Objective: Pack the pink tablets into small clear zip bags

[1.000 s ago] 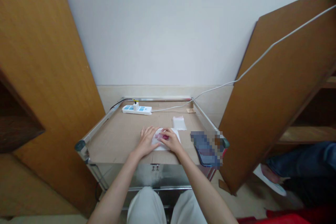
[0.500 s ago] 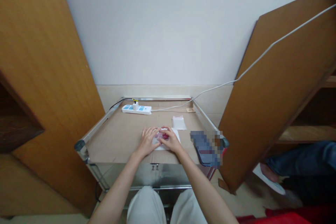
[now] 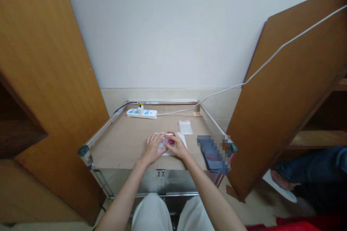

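Both my hands rest at the middle of the cardboard-covered tabletop (image 3: pixel 121 144). Between them lies a small clear plastic bag (image 3: pixel 164 142) holding red bits (image 3: pixel 171 142), partly hidden by my fingers. My left hand (image 3: pixel 153 148) presses and pinches the bag from the left, and my right hand (image 3: pixel 177 145) grips it from the right. Under the bag is a white sheet (image 3: pixel 182 140). Another clear plastic bag (image 3: pixel 185 127) lies flat just beyond my right hand.
A white power strip (image 3: pixel 141 113) with a plug stands at the table's far edge, its cable (image 3: pixel 225 91) rising right. A pixelated blue object (image 3: pixel 214 154) lies at the right edge. Wooden panels (image 3: pixel 40 61) flank the table. A seated person's leg (image 3: pixel 311 164) shows at right.
My hands have drawn slightly closer over the bag, covering more of the red bits. More of the white sheet shows at its upper left.
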`<state>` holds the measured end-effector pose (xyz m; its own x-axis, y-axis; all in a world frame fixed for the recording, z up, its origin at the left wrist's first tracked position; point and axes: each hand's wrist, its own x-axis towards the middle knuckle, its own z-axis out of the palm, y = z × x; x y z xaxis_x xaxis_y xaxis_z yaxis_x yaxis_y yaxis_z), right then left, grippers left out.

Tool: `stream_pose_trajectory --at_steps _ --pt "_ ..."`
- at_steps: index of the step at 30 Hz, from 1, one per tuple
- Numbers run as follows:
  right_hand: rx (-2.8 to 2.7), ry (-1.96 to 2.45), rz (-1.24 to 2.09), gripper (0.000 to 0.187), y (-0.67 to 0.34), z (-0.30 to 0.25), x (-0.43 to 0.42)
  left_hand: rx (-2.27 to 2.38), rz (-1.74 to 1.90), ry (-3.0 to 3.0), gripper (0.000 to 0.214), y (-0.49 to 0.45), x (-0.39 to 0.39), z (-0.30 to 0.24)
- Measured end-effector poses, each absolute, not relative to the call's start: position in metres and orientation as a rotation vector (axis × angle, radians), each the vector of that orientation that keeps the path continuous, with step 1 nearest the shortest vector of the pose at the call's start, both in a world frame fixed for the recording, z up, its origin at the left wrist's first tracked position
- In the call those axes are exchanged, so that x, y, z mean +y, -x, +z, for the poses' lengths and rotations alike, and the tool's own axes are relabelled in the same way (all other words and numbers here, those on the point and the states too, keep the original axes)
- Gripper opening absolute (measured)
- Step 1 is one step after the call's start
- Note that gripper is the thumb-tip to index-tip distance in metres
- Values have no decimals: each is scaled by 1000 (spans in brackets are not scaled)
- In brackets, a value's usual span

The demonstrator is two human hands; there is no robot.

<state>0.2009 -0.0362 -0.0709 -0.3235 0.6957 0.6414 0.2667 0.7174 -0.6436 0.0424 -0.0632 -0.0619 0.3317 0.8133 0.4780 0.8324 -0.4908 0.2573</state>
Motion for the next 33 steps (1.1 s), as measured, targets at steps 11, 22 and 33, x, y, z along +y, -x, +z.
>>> stream_pose_trajectory --at_steps 11,22,33 --pt "-1892 747 536 35 -201 -70 -37 -1626 -853 2525 55 -42 -63 -64" --pt "-1791 771 575 21 -202 -69 -37 -1689 -950 2443 47 -42 -64 -62" --pt "-1418 958 637 32 -208 -86 -14 -1829 -1386 2298 46 -36 -50 -58"
